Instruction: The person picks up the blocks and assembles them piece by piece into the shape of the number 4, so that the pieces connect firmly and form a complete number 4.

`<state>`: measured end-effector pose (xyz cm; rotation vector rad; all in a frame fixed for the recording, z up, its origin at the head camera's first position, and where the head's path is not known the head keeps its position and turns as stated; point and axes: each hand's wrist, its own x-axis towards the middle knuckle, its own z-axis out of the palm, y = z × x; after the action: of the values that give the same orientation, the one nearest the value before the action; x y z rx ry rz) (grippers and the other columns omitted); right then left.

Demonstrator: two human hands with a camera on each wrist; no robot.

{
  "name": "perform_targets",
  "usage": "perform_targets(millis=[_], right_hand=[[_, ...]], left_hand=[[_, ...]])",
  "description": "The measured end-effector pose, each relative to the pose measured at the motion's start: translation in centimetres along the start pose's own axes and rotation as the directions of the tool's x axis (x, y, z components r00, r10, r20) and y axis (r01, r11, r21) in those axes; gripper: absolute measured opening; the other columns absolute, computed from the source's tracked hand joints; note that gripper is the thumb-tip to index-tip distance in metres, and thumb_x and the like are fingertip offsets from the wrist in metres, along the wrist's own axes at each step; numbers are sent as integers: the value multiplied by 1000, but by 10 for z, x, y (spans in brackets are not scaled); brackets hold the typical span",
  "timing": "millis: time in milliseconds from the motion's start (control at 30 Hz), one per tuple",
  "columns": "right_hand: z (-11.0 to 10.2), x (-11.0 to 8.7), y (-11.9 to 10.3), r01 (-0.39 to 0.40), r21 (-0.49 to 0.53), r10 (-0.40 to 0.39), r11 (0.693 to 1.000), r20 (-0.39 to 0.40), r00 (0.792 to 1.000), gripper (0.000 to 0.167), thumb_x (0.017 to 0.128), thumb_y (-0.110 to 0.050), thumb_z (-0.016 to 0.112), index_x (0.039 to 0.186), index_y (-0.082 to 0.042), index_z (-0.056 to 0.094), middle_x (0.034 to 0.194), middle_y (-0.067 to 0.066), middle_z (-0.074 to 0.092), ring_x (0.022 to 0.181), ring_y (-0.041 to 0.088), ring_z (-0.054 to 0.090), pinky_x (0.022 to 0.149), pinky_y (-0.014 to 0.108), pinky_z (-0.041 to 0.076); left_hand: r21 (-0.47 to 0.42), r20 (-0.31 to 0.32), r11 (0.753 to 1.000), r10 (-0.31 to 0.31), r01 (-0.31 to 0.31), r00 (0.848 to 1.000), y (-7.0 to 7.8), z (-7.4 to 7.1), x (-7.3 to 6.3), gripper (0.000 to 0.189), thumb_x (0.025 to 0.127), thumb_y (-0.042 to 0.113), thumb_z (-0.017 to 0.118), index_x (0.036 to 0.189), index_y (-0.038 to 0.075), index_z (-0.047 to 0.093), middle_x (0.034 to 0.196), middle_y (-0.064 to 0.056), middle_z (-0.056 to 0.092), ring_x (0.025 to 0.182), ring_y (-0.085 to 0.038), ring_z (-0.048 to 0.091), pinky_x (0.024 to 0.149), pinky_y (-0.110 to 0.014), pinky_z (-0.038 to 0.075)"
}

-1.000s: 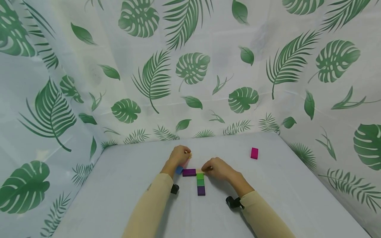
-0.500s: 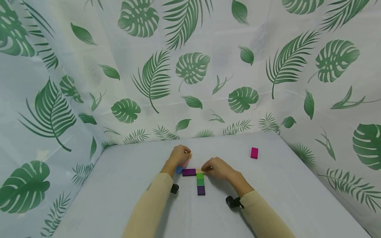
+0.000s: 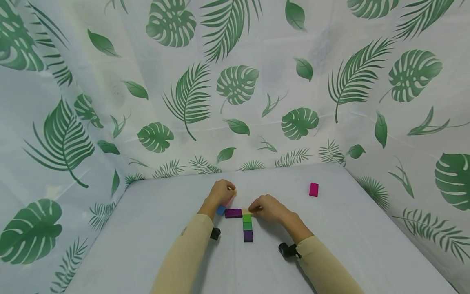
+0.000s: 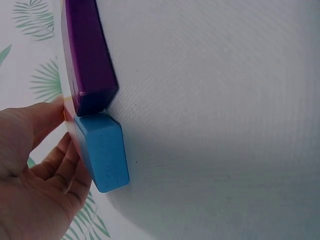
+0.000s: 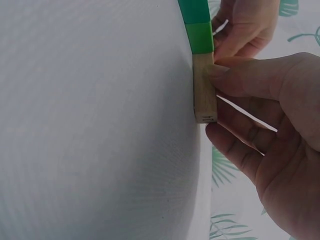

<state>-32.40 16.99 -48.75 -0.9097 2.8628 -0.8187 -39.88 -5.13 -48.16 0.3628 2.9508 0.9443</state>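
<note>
My left hand [image 3: 222, 192] pinches a small yellow-orange block [image 3: 235, 192], mostly hidden by the fingertips. A pink block [image 3: 229, 201] and a blue block [image 4: 105, 152] run slantwise from it towards the wrist. The blue block's corner meets a purple block [image 3: 233, 213] lying crosswise. My right hand [image 3: 269, 207] holds a plain wooden block [image 5: 204, 90], thumb on one face and fingers around its far side. Against that block stand a light green block [image 3: 247, 218], a darker green block [image 3: 247, 226] and a dark purple block [image 3: 248, 235], lined up towards me.
A magenta block [image 3: 313, 189] lies apart at the back right of the white-covered table [image 3: 165, 212]. Behind and beside the table hangs a leaf-patterned sheet [image 3: 264, 90]. Black wrist cameras [image 3: 288, 250] sit near both cuffs.
</note>
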Motion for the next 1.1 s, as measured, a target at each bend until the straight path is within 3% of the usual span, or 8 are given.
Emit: perform_targets(millis=[867, 1100], right_hand=[[-1, 0, -1, 18, 4, -18, 1000, -1, 1000, 16, 92, 0, 74, 105, -5, 82, 105, 5, 80, 104, 24, 74, 91, 43, 59], [-2, -1, -1, 24, 9, -24, 1000, -3, 1000, 16, 92, 1, 74, 104, -5, 82, 105, 5, 80, 103, 24, 73, 90, 43, 59]], left_hand=[[33, 17, 999, -20, 20, 1000, -1, 1, 3, 22, 97, 23, 73, 116, 12, 80, 108, -6, 76, 96, -20, 68, 86, -40, 56], [26, 26, 1000, -14, 14, 1000, 0, 0, 1, 22, 98, 22, 73, 116, 12, 80, 111, -8, 76, 102, -24, 69, 91, -43, 56]])
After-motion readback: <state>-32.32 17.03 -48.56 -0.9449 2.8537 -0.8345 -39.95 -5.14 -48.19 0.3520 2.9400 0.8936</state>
